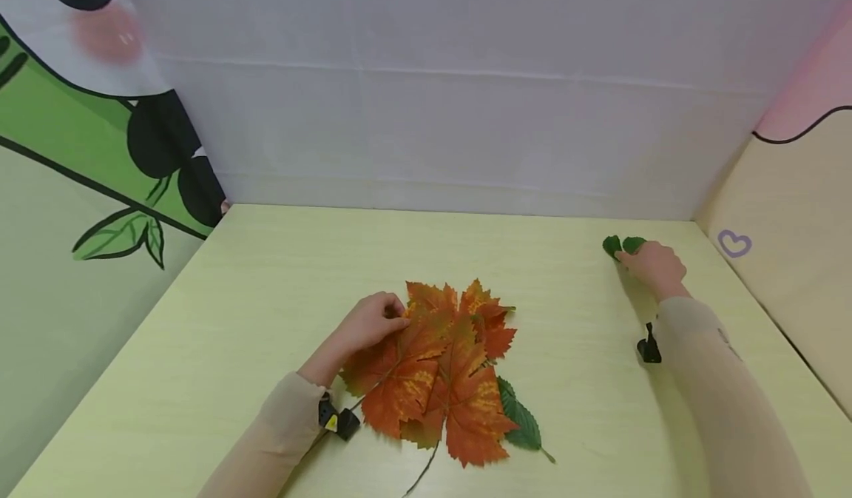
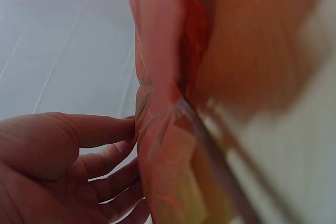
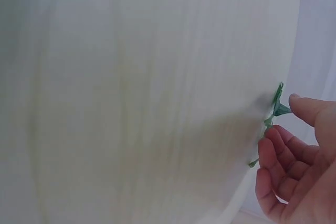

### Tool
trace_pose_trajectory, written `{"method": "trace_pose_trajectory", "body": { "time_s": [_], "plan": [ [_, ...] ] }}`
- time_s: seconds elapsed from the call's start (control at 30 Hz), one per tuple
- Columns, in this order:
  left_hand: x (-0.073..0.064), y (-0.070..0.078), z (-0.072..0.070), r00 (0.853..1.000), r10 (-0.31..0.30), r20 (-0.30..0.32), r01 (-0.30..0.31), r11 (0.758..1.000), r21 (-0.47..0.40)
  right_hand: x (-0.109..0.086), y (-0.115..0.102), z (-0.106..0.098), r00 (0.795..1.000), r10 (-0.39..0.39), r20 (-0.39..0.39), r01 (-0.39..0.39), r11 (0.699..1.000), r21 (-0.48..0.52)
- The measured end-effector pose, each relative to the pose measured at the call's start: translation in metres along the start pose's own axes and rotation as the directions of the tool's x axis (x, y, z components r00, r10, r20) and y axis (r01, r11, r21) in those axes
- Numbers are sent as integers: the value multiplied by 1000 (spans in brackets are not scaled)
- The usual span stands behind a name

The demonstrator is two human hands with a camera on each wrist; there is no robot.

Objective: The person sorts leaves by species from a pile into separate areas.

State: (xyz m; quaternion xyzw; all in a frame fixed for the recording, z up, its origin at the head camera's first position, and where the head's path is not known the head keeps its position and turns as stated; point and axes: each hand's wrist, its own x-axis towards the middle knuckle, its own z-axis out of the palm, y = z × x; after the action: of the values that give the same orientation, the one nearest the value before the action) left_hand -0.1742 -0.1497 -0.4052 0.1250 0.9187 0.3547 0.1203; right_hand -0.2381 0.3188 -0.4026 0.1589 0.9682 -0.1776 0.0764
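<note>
My left hand (image 1: 362,328) pinches the left edge of an orange maple leaf (image 1: 399,379), one of several overlapping artificial autumn leaves in the middle of the table. In the left wrist view, the thumb and fingertips of that hand (image 2: 63,156) meet the leaf's edge, and a brown stem (image 2: 215,156) crosses in front. Far to the right, my right hand (image 1: 655,267) is at a small green leaf sprig (image 1: 611,246). The right wrist view shows the right hand (image 3: 299,161) with thumb and fingers apart on either side of the green sprig (image 3: 278,106).
A serrated green leaf (image 1: 522,420) with a short stem lies partly under the orange leaves. Behind the pale table (image 1: 299,246) hangs a white cloth (image 1: 426,128). Printed panels with cartoon drawings stand left and right. A small black device (image 1: 339,416) sits at the left wrist.
</note>
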Motion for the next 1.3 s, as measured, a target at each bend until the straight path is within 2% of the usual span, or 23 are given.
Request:
{"method": "trace_pose_trajectory", "body": {
  "time_s": [0.43,0.6,0.77,0.9,1.0,1.17,1.3],
  "plan": [
    [-2,5,0,1000,5,10,-5,1000,-17,2,3,3,1000,18,-26,-18,1000,-7],
    [-1,4,-2,1000,9,6,-9,1000,-13,-2,1,-1,999,-26,-43,25,999,-29],
    [-2,1,-2,1000,3,1,-3,1000,-6,-17,-11,1,991,-121,-49,119,992,-30],
    [-1,0,-1,1000,-5,-3,5,1000,1,-35,-26,9,974,-218,-64,216,976,-32],
    [-1,-1,-1,1000,0,-5,0,1000,2,-49,-35,18,953,-296,-70,294,955,-33],
    [-1,0,0,1000,-7,1,7,1000,-6,-74,-49,34,924,-380,-50,380,925,-4],
    [-2,1,1,1000,-16,0,16,1000,-3,-97,-60,42,890,-451,-67,454,891,20]
  ]
}}
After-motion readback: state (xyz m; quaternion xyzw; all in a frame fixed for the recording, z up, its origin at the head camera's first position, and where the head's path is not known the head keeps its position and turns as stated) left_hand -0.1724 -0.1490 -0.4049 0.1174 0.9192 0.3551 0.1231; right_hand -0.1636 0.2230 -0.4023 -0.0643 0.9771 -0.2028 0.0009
